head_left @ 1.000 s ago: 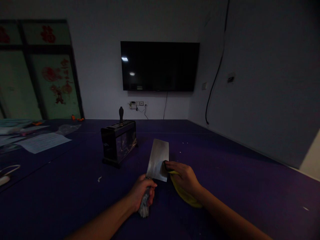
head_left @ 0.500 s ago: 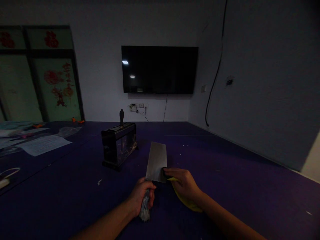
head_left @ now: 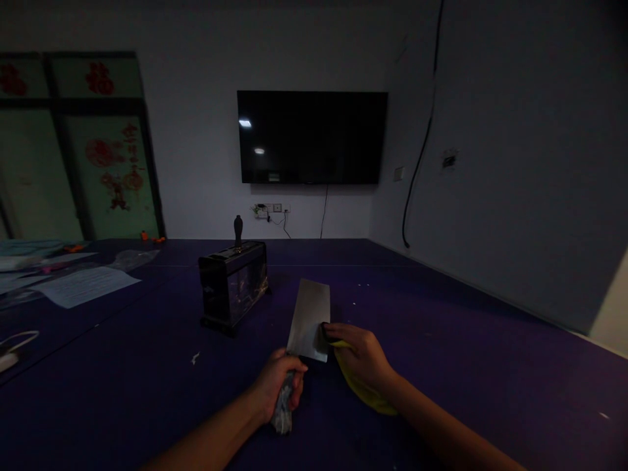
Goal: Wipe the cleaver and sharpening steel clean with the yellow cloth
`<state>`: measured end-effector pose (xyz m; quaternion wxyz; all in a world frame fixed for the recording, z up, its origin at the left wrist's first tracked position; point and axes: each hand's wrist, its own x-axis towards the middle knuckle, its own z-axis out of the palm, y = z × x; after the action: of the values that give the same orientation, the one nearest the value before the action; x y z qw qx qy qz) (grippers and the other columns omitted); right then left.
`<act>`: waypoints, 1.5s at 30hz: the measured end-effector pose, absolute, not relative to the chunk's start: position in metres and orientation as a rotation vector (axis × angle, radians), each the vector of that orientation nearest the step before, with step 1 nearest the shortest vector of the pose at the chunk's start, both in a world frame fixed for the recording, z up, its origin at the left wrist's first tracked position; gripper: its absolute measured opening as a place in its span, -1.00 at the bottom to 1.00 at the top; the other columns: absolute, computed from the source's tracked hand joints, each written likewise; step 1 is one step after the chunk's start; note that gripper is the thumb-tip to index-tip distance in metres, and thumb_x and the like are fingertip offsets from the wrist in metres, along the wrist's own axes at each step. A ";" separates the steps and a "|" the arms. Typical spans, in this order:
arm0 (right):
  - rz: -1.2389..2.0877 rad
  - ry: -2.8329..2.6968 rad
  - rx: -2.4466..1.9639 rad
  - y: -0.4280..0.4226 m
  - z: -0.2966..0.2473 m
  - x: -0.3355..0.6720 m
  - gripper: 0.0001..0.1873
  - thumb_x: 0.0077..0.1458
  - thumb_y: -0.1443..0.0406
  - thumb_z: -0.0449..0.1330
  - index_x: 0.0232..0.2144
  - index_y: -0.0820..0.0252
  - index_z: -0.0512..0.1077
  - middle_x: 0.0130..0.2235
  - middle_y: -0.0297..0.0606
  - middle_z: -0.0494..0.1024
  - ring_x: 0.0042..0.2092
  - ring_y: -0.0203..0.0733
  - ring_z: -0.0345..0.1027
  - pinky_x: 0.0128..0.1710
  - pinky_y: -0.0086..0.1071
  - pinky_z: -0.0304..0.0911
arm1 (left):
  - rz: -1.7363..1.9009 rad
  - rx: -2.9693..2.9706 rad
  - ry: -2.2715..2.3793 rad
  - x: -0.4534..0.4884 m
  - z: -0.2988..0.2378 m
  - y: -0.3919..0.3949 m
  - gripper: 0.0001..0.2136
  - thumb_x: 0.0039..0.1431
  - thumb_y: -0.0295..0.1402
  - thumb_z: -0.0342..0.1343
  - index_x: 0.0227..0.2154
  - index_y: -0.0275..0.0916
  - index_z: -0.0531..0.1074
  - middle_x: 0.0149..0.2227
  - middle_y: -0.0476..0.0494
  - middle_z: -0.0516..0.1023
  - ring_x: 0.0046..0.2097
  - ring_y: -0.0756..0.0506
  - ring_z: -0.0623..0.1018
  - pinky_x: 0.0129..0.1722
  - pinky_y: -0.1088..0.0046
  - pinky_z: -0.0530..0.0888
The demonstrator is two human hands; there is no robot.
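Note:
My left hand (head_left: 283, 384) is wrapped round the handle of a cleaver (head_left: 311, 314), a handle that looks covered in clear plastic. The broad metal blade points away from me, above the table. My right hand (head_left: 364, 356) is closed on a yellow cloth (head_left: 366, 392) with a dark side, and its fingertips press the cloth at the blade's right edge. Much of the cloth hangs below the palm. Left of the blade stands a black knife block (head_left: 230, 284) with glossy sides, and one dark knife handle (head_left: 238, 229) sticks up from its top.
Paper sheets (head_left: 88, 286) and clear plastic wrapping (head_left: 132, 259) lie on the purple table (head_left: 161, 392) at the left, near a white cable (head_left: 19, 339). A small white scrap (head_left: 195, 358) lies before the block. A television (head_left: 314, 137) hangs on the far wall.
The cleaver blade has tilted slightly to the right. My right fingers, with the cloth, have moved a little up along the blade's edge. My left hand keeps its grip.

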<state>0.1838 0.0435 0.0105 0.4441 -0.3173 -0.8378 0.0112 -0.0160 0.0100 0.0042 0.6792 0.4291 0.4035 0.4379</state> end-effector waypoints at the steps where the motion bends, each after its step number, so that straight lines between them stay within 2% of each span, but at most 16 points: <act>1: 0.023 -2.048 -0.802 0.045 0.010 0.185 -0.52 -0.19 0.52 -0.03 -0.19 0.17 0.43 -0.10 -0.21 0.48 -0.08 -0.17 0.36 -0.08 -0.25 0.29 | 0.966 0.973 0.900 -0.016 0.004 0.010 -0.85 -0.27 -0.37 0.00 -0.55 -0.21 0.16 -0.79 0.17 0.19 -0.82 0.08 0.17 -0.84 0.61 0.04; 9: 0.012 -1.965 -0.855 0.053 0.011 0.191 -0.51 -0.14 0.51 -0.04 -0.14 0.16 0.40 -0.05 -0.20 0.44 -0.02 -0.13 0.31 -0.01 -0.17 0.23 | 0.911 1.015 0.928 -0.017 0.002 0.010 -0.84 -0.27 -0.38 0.00 -0.52 -0.21 0.17 -0.78 0.17 0.22 -0.83 0.06 0.19 -0.84 0.60 0.04; 19: 0.065 -2.044 -0.788 0.048 0.009 0.187 -0.49 -0.20 0.52 -0.03 -0.17 0.18 0.43 -0.11 -0.20 0.49 -0.09 -0.15 0.37 -0.09 -0.23 0.30 | 0.979 0.956 0.934 -0.015 0.003 0.010 -0.86 -0.26 -0.37 0.00 -0.54 -0.20 0.17 -0.79 0.15 0.21 -0.83 0.06 0.18 -0.85 0.59 0.03; 28: 0.077 -2.056 -0.764 0.043 0.012 0.184 -0.54 -0.18 0.51 -0.02 -0.22 0.13 0.45 -0.13 -0.23 0.50 -0.11 -0.15 0.38 -0.13 -0.24 0.33 | 1.013 0.922 0.942 -0.014 0.003 0.010 -0.82 -0.26 -0.35 0.03 -0.51 -0.20 0.17 -0.78 0.17 0.22 -0.82 0.08 0.16 -0.82 0.61 0.04; 36: 0.027 -1.985 -0.828 0.048 0.010 0.187 -0.54 -0.14 0.50 -0.02 -0.19 0.10 0.42 -0.10 -0.24 0.48 -0.06 -0.12 0.35 -0.07 -0.18 0.29 | 0.958 1.004 0.912 -0.016 0.004 0.010 -0.86 -0.25 -0.37 0.00 -0.54 -0.21 0.16 -0.78 0.16 0.21 -0.82 0.07 0.18 -0.83 0.61 0.04; 45: -0.016 -1.905 -0.865 0.055 0.010 0.195 -0.54 -0.10 0.50 -0.02 -0.13 0.14 0.39 -0.04 -0.20 0.43 -0.02 -0.12 0.30 -0.01 -0.14 0.22 | 0.896 1.031 0.898 -0.017 0.001 0.010 -0.78 -0.25 -0.39 0.00 -0.44 -0.20 0.14 -0.79 0.19 0.20 -0.83 0.05 0.18 -0.84 0.62 0.03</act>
<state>0.1954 0.0552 0.0099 0.5010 -0.3579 -0.7880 -0.0065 -0.0172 0.0097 0.0014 0.6840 0.4600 0.4007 0.3999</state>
